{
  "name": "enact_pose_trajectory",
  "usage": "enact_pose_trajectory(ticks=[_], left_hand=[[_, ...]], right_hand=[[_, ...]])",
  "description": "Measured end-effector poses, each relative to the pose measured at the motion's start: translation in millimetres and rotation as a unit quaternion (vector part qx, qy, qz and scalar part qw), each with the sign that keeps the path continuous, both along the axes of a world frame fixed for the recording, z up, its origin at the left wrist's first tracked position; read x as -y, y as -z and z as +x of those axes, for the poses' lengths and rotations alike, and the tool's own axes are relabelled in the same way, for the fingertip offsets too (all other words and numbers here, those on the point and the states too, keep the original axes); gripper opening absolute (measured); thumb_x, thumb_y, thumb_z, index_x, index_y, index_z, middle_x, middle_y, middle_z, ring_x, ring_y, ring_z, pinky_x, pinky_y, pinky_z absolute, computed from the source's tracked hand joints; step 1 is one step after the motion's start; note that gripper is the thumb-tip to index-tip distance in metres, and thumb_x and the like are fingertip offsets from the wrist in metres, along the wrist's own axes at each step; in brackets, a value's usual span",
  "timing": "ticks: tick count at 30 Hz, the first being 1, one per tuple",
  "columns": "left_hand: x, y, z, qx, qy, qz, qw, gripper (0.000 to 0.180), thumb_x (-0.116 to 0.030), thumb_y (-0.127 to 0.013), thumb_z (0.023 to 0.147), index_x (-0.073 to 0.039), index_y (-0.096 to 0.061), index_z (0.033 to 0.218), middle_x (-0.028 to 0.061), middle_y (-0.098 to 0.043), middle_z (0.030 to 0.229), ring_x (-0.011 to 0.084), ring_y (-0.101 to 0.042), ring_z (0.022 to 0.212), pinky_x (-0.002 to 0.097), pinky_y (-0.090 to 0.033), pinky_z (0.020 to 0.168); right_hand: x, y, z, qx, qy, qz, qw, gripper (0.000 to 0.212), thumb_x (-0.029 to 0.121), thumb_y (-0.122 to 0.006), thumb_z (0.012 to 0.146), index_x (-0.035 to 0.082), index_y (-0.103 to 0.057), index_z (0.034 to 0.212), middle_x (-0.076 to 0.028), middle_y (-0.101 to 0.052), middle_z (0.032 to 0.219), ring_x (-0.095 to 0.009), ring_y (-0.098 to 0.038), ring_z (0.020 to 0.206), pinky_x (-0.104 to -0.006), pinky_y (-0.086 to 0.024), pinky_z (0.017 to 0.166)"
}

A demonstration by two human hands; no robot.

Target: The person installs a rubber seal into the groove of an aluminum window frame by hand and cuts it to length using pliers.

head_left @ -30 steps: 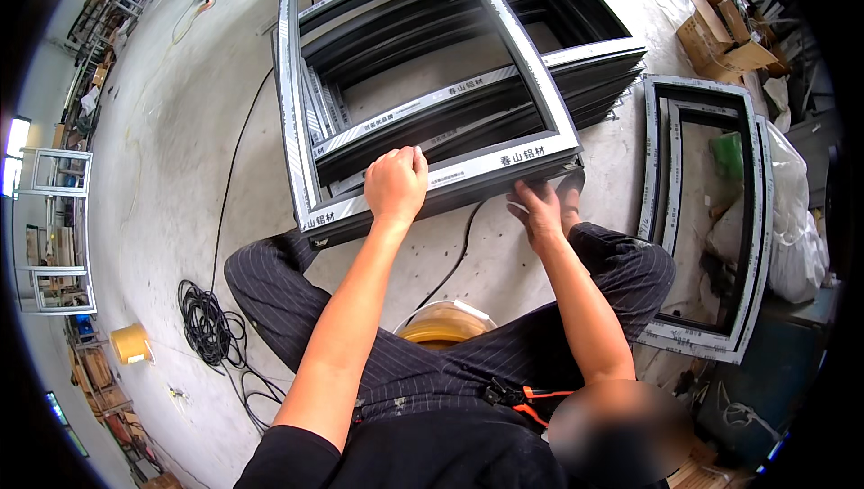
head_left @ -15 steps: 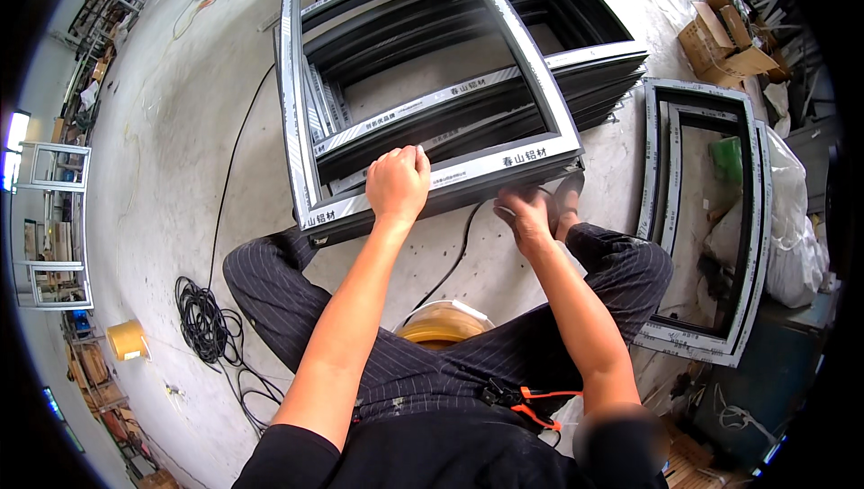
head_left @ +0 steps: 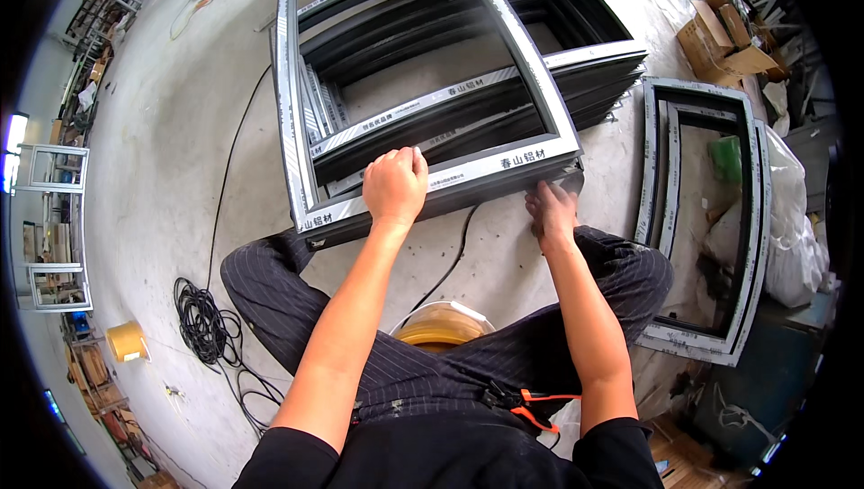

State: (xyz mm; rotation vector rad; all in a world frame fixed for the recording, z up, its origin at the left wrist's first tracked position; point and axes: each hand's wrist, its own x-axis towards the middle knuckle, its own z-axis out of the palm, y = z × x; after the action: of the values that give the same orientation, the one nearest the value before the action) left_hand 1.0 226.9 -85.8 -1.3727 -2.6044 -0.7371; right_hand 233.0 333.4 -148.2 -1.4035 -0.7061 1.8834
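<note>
The top window frame, grey-white with printed protective film and dark sides, lies tilted over a stack of similar frames. My left hand is closed over its near rail, knuckles up, the thumb side toward the right. Just below the near right corner, my right hand is against the dark underside with its fingers curled. Whatever those fingers may hold is hidden. Orange-handled pliers rest at my waist.
A yellowish bucket stands between my legs, a black cable running past it. Coiled cable and a yellow pail are on the floor at left. More frames, a cardboard box and white sacks occupy the right.
My right hand has moved right and slightly up, from below the near rail to the near right corner, and its fingers have curled in. The left hand keeps its grip.
</note>
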Motion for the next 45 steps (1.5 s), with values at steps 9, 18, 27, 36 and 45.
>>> enact_pose_trajectory(ticks=[9,18,27,36,45], left_hand=[[-0.1,1.4,1.4,-0.004,0.006,0.012,1.0,0.028,-0.021,-0.055,0.09,-0.002,-0.058,0.069,0.0141,-0.06,0.071,0.0358,-0.059,0.07,0.0467,-0.046,0.065],[2.2,3.9,0.4,-0.006,0.008,0.016,1.0,0.029,-0.021,-0.054,0.09,-0.002,-0.057,0.068,0.014,-0.061,0.072,0.0355,-0.059,0.071,0.0467,-0.046,0.066],[1.5,1.9,0.6,-0.008,0.002,-0.003,1.0,0.028,-0.022,-0.054,0.09,-0.004,-0.061,0.068,0.0111,-0.063,0.071,0.0307,-0.061,0.073,0.043,-0.047,0.071],[1.1,3.2,0.3,-0.009,0.004,0.023,1.0,0.03,-0.022,-0.055,0.09,-0.002,-0.058,0.067,0.014,-0.061,0.07,0.035,-0.06,0.071,0.046,-0.047,0.067],[0.7,3.9,2.8,-0.023,-0.009,0.015,1.0,0.028,-0.023,-0.055,0.089,-0.005,-0.062,0.068,0.0109,-0.064,0.069,0.0303,-0.062,0.073,0.0426,-0.046,0.072]], right_hand=[[-12.7,18.8,5.1,0.021,-0.041,0.033,0.998,0.025,0.023,-0.07,0.088,0.001,-0.057,0.092,-0.007,-0.065,0.078,-0.011,-0.058,0.062,-0.0208,-0.046,0.054],[-20.5,35.4,15.0,0.024,-0.007,0.052,0.998,0.019,0.018,-0.065,0.091,0.001,-0.058,0.093,-0.009,-0.066,0.082,-0.015,-0.06,0.064,-0.0233,-0.048,0.054],[-41.5,45.0,21.1,0.042,0.059,0.046,0.996,0.02,0.024,-0.066,0.091,0.005,-0.059,0.089,-0.007,-0.067,0.073,-0.012,-0.06,0.055,-0.0224,-0.047,0.049],[-33.2,47.4,23.4,-0.003,0.023,0.031,0.999,0.022,0.021,-0.068,0.089,0.003,-0.056,0.092,-0.009,-0.065,0.077,-0.014,-0.061,0.06,-0.0244,-0.049,0.05],[-16.0,41.0,7.9,0.012,0.0,0.011,1.0,0.035,0.037,-0.062,0.093,0.003,-0.056,0.098,-0.008,-0.062,0.079,-0.014,-0.057,0.061,-0.0238,-0.045,0.05]])
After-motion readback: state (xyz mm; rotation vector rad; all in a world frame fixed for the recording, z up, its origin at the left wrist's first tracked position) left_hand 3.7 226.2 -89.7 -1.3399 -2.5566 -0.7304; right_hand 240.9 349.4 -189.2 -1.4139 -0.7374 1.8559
